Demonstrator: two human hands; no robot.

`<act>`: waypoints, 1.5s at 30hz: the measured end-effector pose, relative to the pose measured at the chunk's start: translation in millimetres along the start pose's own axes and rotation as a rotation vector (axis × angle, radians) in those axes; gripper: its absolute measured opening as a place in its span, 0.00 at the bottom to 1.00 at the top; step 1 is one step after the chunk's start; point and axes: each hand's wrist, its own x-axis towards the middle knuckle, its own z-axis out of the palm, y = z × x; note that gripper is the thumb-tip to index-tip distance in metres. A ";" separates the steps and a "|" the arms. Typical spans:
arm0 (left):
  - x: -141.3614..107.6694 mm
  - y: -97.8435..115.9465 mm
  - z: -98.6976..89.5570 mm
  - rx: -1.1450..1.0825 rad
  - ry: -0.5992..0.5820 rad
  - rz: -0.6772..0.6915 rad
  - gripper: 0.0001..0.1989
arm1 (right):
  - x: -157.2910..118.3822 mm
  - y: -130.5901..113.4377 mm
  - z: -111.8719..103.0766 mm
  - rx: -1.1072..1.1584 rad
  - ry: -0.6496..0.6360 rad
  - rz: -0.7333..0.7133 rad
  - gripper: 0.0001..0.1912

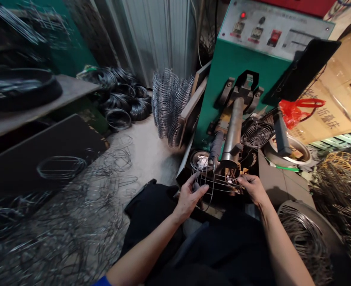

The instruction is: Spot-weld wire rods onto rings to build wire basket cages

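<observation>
In front of me stands a green spot welding machine (213, 81) with a thick metal cylinder (235, 129) slanting down towards my lap. Just below the cylinder's end is a round wire frame (213, 194). My left hand (190, 194) grips the frame's left side between thumb and fingers. At the right side, my right hand (251, 186) pinches thin wire near the cylinder's tip; whether it is the frame or a separate piece I cannot make out. Both hands are close to the machine's lower parts, which partly hide behind the wires.
Stacked wire rings (165, 103) stand beside the machine. Coiled wire (139, 103) lies behind a dark board (44, 155). Loose wire pieces (68, 238) cover the floor at left. At right are a bowl (305, 149), a basin (327, 222) of bent wires and a carton (342, 87).
</observation>
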 end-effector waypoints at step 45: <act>21.8 18.4 6.6 -0.071 0.014 0.006 0.38 | -13.0 9.6 32.3 -0.147 0.355 -0.384 0.27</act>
